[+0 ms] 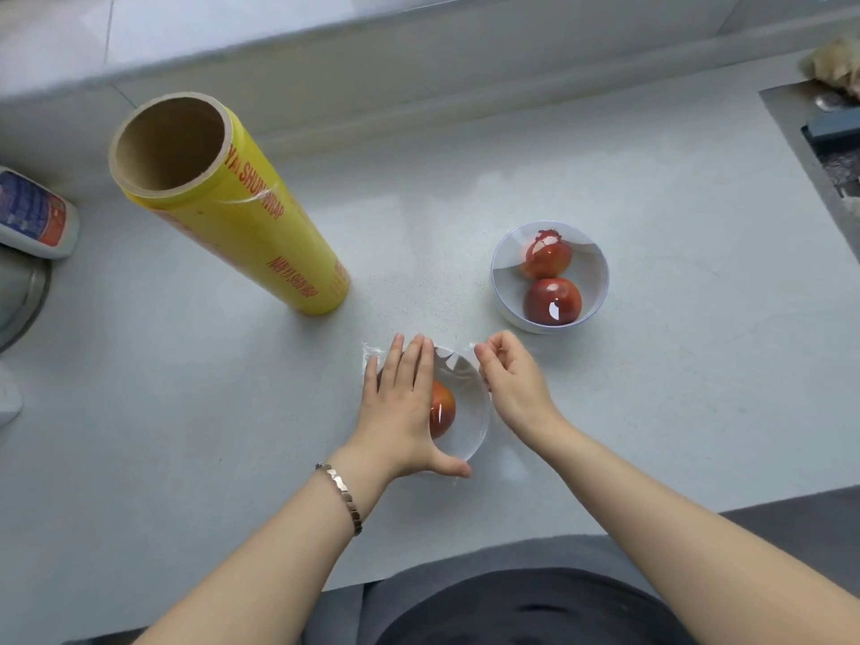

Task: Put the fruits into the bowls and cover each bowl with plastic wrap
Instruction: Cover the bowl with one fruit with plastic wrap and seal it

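Two white bowls sit on the countertop (651, 412); the far bowl (600, 281) holds two red fruits (552, 301) under film, and the near bowl (470, 435), by the front edge, holds one red fruit (442, 407). The left hand (402, 412) lies flat, fingers straight, pressing plastic wrap (460, 370) onto the near bowl; the right hand (512, 379) pinches the wrap's edge beside the rim; a yellow roll (242, 211) stands upright towards the back left.

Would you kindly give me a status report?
Left hand flat on near bowl. Right hand pinching plastic wrap edge. Far bowl looks covered. Nothing blocking.
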{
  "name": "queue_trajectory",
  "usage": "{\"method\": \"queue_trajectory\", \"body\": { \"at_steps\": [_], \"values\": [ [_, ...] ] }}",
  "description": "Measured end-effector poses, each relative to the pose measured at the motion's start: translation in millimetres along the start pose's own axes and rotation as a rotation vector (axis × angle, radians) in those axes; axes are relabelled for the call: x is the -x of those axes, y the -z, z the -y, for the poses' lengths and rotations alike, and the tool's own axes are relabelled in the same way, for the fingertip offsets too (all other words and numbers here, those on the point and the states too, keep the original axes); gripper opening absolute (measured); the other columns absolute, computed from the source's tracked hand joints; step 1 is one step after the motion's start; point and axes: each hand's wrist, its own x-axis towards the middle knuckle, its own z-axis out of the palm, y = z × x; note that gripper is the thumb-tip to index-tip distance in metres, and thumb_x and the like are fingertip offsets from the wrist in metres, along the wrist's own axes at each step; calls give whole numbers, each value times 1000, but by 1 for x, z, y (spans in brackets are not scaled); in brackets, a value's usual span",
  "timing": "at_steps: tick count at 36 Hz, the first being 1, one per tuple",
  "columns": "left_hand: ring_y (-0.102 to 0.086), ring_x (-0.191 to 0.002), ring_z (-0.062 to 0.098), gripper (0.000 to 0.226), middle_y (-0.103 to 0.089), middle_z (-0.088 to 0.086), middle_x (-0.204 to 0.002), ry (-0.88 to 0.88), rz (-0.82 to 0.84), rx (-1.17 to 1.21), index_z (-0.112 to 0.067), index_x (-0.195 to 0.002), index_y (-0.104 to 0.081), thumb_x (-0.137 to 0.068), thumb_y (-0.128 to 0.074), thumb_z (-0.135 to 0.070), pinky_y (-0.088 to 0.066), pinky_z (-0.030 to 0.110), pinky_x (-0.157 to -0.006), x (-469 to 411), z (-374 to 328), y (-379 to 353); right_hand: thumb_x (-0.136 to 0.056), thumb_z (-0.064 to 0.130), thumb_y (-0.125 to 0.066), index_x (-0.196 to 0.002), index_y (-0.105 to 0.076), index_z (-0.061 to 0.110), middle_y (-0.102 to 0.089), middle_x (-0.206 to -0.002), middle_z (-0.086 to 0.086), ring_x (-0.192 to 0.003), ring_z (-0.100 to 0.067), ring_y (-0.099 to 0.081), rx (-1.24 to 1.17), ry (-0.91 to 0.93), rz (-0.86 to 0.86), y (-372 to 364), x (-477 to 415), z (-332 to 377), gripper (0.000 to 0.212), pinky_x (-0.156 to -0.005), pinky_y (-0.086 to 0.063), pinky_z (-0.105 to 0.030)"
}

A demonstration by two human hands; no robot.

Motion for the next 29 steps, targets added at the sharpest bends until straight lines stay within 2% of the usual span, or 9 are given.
{"method": "queue_trajectory", "body": {
  "at_steps": [5, 8, 12, 15, 19, 23, 26, 27, 29],
  "values": [
    [23, -141, 24, 146, 17, 3, -155, 21, 0, 5, -9, -144, 20, -50, -68, -75, 7, 47, -116, 1, -2, 3, -96, 21, -44, -70, -34, 25, -40, -59, 8, -56, -9, -39, 100, 116, -117, -3, 5, 6, 28, -58, -31, -26],
    [21, -142, 23, 146, 14, 2, -156, 37, -15, 25, -9, -145, 19, -49, -69, -75, 7, 46, -116, 1, -3, 3, -96, 18, -44, -76, -36, 16, -39, -59, 7, -53, -10, -38, 128, 153, -169, 0, 2, 5, 21, -55, -25, -28],
    [20, -142, 22, 145, 14, 1, -156, 45, -29, 31, -9, -145, 19, -49, -68, -76, 8, 45, -116, 1, -3, 3, -97, 18, -42, -80, -36, 11, -39, -59, 5, -55, -13, -37, 169, 126, -191, 5, -5, -5, 19, -56, -21, -31],
    [20, -143, 22, 146, 13, 2, -156, 49, -32, 45, -9, -145, 19, -49, -68, -76, 9, 44, -116, 2, -4, 3, -97, 19, -40, -82, -37, 10, -42, -63, 2, -63, -22, -38, 180, 59, -186, 3, -10, -13, 18, -57, -20, -31],
    [19, -143, 23, 145, 12, 2, -156, 77, -45, 57, -8, -145, 18, -49, -68, -76, 9, 44, -116, 2, -6, 3, -97, 21, -42, -81, -40, 10, -44, -65, 4, -70, -23, -41, 169, -39, -133, -4, -18, -17, 20, -58, -22, -29],
    [22, -142, 23, 144, 15, 2, -155, 141, -63, 98, -9, -144, 19, -51, -67, -76, 12, 44, -114, 4, -10, -1, -93, 31, -50, -69, -46, 10, -44, -57, 1, -59, -19, -44, 173, -147, -85, -3, -23, -23, 32, -57, -32, -30],
    [22, -142, 24, 143, 12, 3, -156, 291, -118, 228, -9, -145, 16, -49, -67, -76, 13, 46, -113, 5, -15, -5, -97, 35, -41, -73, -53, 7, -47, -52, -4, -36, -11, -49, -100, -298, -10, 4, -20, -22, 39, -45, -43, -22],
    [21, -142, 24, 143, 12, 4, -156, 357, -136, 273, -9, -145, 15, -50, -67, -76, 12, 46, -113, 5, -17, -6, -98, 35, -38, -73, -54, 7, -49, -55, -4, -34, -6, -50, -164, -324, 37, 6, -17, -20, 41, -43, -44, -18],
    [19, -142, 25, 143, 13, 6, -156, 483, -168, 362, -7, -145, 15, -51, -67, -77, 9, 48, -113, 4, -22, -6, -98, 37, -35, -75, -58, 10, -57, -66, -4, -48, -2, -56, -140, -318, 150, 7, -11, -20, 42, -53, -45, -13]
  ]
}}
